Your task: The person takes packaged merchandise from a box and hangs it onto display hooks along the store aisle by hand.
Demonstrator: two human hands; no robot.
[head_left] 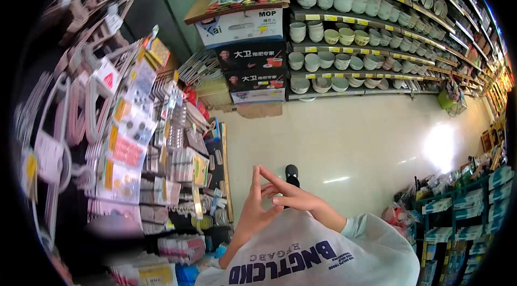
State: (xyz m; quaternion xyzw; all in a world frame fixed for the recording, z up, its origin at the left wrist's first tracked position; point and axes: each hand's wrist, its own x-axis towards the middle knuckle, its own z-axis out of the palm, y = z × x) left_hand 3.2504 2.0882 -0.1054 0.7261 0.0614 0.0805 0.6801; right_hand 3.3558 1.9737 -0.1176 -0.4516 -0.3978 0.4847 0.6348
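My left hand [252,208] and my right hand [296,198] are raised in front of my white shirt [318,237], which has dark printed letters. Their fingertips meet in a peak while the palms stay apart. Fingers on both hands are stretched out, and I see nothing held in either. Beyond them, a dark shoe [292,171] rests on the pale floor. Nearest to my left hand are the packaged goods [218,202] on the low part of the left display.
Hangers [97,108] and hanging packs [129,130] fill the left side. Ahead, boxes [253,57] are stacked beside shelves of bowls [344,60]. A glossy tiled floor [344,135] lies between these and a rack of packaged goods [458,210] at right. A green basket [446,100] stands farther back.
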